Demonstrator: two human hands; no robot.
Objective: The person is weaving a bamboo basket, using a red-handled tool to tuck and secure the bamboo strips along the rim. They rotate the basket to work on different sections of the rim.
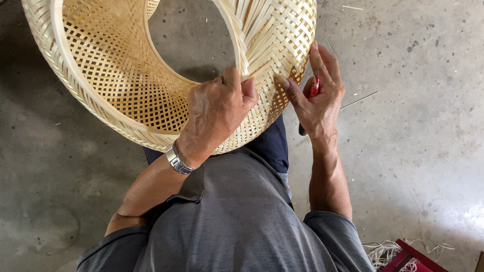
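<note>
A large woven bamboo frame (116, 80), open at both ends like a lampshade, rests tilted on my lap. My left hand (219, 108), with a metal watch on the wrist, grips its near woven rim with the thumb pressed on the strips. My right hand (320, 93) touches the outer weave with thumb and fingertips while holding a small red-handled tool (314, 86) against the palm; the tool's dark end sticks out below the hand.
Bare grey concrete floor (413, 141) lies all around. A thin bamboo sliver (359, 100) lies on the floor right of my right hand. A red object with pale fibre scraps (403, 254) sits at the bottom right corner.
</note>
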